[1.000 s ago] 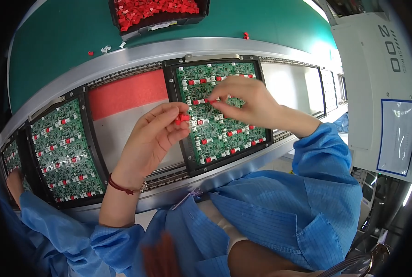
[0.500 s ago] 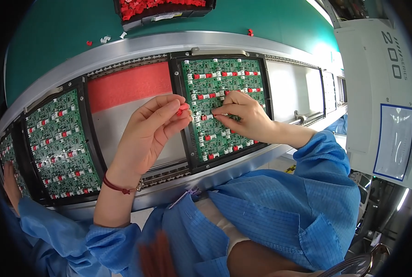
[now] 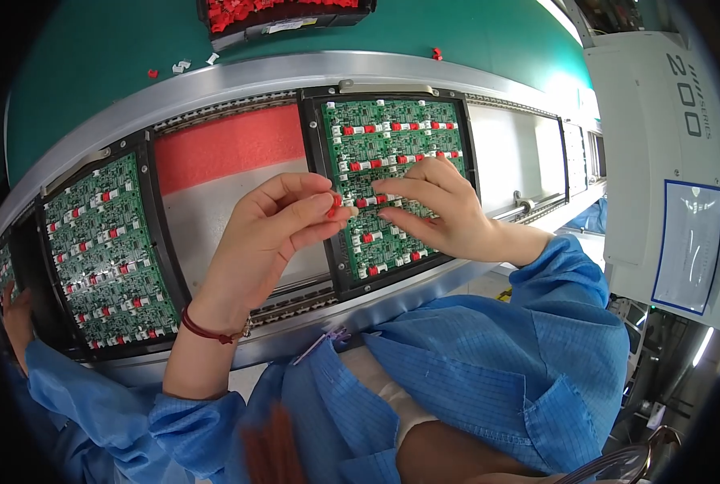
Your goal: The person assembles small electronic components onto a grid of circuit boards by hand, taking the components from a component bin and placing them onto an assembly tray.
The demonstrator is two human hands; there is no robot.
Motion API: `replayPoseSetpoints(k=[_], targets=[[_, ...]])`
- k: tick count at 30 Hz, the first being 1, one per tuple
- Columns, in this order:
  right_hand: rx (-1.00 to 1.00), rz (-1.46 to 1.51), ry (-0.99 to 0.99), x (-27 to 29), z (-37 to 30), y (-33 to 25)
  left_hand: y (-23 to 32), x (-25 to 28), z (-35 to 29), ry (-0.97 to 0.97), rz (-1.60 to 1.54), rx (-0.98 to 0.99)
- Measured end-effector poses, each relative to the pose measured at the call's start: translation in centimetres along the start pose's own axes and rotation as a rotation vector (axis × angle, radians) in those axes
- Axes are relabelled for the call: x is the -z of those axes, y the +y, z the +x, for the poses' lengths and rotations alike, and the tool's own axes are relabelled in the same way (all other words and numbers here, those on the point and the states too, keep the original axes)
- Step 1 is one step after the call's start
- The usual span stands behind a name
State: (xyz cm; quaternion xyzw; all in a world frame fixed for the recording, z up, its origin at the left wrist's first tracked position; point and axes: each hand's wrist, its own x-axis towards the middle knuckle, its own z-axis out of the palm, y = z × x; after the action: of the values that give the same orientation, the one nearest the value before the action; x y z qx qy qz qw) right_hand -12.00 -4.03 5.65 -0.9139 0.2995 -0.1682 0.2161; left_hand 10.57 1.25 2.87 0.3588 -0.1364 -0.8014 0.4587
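Two hands: over a green circuit board (image 3: 392,181).
Left hand (image 3: 275,234): pinches a small red component (image 3: 335,202); light, rigid, best held by its sides.
Right hand (image 3: 437,210): fingertips press the board, holding nothing.

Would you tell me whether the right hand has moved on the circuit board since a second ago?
Yes. The right hand has moved down the circuit board, from its upper rows toward its middle.

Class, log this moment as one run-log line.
left hand: pinching small red parts | right hand: fingertips on green circuit board | board in black carrier
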Motion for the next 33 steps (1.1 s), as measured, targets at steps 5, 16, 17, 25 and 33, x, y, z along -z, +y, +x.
replayPoseSetpoints(k=[5, 16, 17, 25, 33], targets=[[0.089, 0.31, 0.037, -1.0, 2.4, -0.6, -0.1, 0.3, -0.2, -0.052, 0.04, 0.042], [-0.179, 0.636, -0.132, -0.9, 3.4, -1.9, -0.2, 0.9, -0.5, -0.12, -0.015, 0.059], [-0.196, 0.645, -0.118, -1.0, 3.4, -2.1, -0.2, 0.9, -0.6, -0.112, -0.032, 0.054], [-0.002, 0.507, 0.069, -1.7, 3.5, -1.9, 0.1, 1.2, -0.7, -0.172, -0.053, 0.035], [-0.078, 0.104, -0.291, 2.5, -1.1, 1.3, -0.5, 1.3, -0.7, -0.034, -0.011, -0.008]])
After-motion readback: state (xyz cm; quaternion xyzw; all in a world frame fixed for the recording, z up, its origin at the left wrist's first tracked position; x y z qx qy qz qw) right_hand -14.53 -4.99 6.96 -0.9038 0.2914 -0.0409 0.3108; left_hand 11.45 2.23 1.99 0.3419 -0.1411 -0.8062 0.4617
